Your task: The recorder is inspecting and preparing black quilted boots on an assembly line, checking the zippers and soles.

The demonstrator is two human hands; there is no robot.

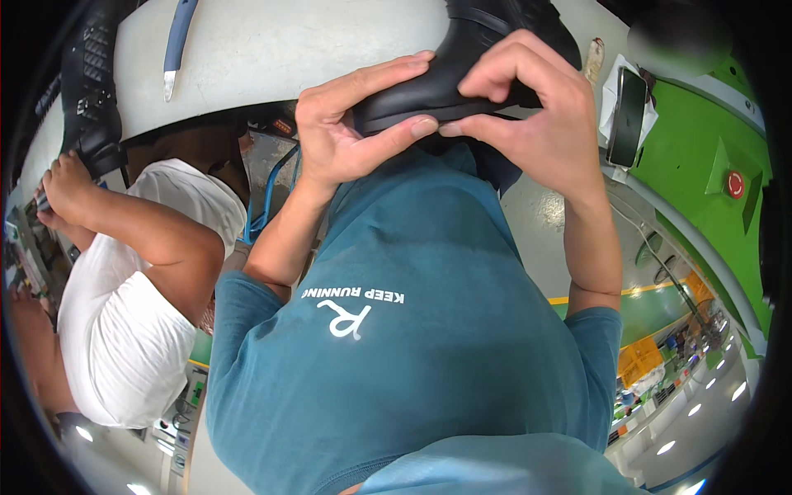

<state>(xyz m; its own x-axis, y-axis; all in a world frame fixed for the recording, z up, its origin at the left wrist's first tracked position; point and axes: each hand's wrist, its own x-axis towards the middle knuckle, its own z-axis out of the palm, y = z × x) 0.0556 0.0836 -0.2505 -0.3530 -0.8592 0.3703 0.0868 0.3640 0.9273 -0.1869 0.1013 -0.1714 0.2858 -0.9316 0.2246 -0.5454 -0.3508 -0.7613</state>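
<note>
A black boot lies at the table's near edge, its toe toward me and its sole edge facing my thumbs. My left hand is closed around the toe, fingers over the top and thumb pressed along the sole edge. From the other side my right hand grips the same boot, its thumb tip close to the left thumb and its fingers curled over the upper. To the left on the white table rests a knife with a blue handle and a short metal blade.
At left a co-worker in a white shirt works with both hands by black footwear. A phone lies at right, beside green machinery with a red push button. A blue metal frame stands below the table.
</note>
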